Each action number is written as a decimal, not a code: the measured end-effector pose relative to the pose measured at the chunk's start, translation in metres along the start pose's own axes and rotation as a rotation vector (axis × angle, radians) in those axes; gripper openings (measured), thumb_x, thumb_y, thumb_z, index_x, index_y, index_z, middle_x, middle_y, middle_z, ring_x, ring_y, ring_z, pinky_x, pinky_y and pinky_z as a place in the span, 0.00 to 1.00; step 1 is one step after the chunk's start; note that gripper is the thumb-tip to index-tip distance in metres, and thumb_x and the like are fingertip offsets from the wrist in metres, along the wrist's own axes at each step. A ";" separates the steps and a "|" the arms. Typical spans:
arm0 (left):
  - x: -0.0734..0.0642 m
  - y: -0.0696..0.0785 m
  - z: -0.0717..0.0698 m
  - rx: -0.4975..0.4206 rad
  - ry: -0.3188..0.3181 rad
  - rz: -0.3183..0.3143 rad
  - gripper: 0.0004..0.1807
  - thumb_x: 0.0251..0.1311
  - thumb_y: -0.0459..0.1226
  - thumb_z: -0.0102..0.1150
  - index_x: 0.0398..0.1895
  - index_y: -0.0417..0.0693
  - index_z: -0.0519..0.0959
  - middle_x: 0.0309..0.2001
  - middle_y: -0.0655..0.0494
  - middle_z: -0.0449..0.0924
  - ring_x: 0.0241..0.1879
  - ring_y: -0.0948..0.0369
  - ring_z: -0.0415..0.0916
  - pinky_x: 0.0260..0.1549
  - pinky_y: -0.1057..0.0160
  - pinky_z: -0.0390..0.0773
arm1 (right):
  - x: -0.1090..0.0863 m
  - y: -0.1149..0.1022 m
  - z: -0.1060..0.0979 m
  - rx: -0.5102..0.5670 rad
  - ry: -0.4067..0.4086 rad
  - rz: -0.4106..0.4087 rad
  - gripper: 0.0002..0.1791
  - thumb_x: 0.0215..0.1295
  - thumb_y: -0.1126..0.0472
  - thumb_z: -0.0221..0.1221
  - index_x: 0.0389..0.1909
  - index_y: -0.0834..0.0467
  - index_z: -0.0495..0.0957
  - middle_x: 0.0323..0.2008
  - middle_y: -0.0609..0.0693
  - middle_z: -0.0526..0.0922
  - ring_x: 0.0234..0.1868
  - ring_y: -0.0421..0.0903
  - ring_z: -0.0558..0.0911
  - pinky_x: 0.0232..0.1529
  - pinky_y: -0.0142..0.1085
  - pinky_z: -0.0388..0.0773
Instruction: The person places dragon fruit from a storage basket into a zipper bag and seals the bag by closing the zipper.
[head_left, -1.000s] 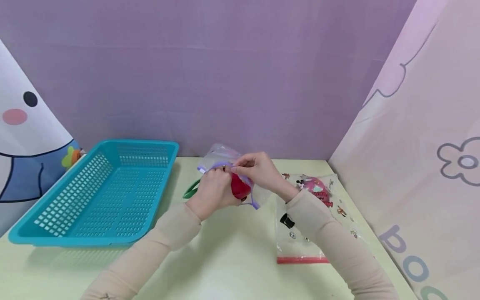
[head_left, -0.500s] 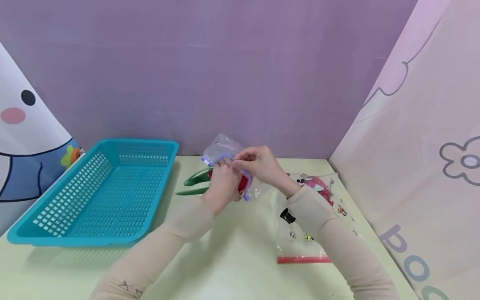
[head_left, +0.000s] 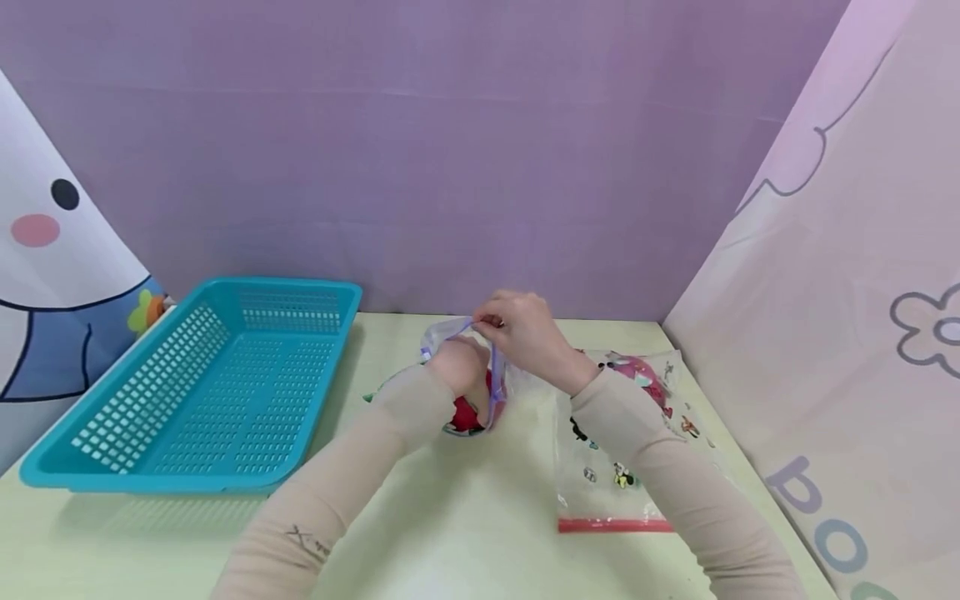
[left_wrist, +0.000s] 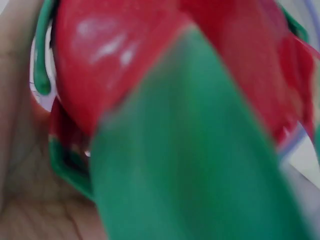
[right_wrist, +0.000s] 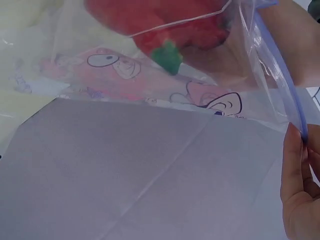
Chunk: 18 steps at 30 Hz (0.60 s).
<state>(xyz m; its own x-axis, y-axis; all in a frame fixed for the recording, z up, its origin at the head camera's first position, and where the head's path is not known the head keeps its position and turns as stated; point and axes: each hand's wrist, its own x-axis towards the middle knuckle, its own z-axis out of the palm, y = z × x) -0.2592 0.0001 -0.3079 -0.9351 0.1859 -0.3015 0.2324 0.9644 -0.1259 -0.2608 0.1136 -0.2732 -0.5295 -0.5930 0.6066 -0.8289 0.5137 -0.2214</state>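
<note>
My left hand [head_left: 461, 367] reaches into the mouth of a clear zip bag and grips a red dragon fruit [head_left: 465, 414] with pointed green scales. In the left wrist view its glossy red skin and a large green scale fill most of the picture, beside the palm. The right hand [head_left: 525, 337] pinches the purple zip edge [right_wrist: 287, 75] of the bag between thumb and fingers. In the right wrist view the dragon fruit [right_wrist: 195, 32] shows through the clear plastic, above a pink cartoon print [right_wrist: 115, 72]. The left fingers are mostly hidden inside the bag.
A blue perforated basket [head_left: 225, 417] stands on the pale table [head_left: 465, 533] at the left. At the right lies another clear printed bag with a red zip edge [head_left: 611, 526] and a pink-red item [head_left: 641, 375] inside. Purple cloth [head_left: 480, 167] hangs behind the table.
My left hand has pushed the dragon fruit rightward into the bag, so its long green scales are now mostly out of sight. The right hand keeps its pinch on the bag's edge.
</note>
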 end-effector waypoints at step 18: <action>0.014 -0.017 0.023 -0.368 -0.121 -0.031 0.38 0.49 0.54 0.63 0.63 0.55 0.63 0.43 0.52 0.75 0.40 0.56 0.72 0.39 0.56 0.77 | 0.008 0.001 0.004 0.097 -0.050 0.143 0.04 0.56 0.66 0.62 0.32 0.61 0.84 0.30 0.51 0.83 0.29 0.43 0.80 0.31 0.30 0.78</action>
<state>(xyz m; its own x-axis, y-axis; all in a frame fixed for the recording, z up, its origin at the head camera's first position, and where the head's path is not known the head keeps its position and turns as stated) -0.2704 -0.0183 -0.3318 -0.8969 0.1534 -0.4147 0.0724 0.9762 0.2045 -0.2665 0.1070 -0.2720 -0.6499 -0.5492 0.5253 -0.7564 0.5344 -0.3771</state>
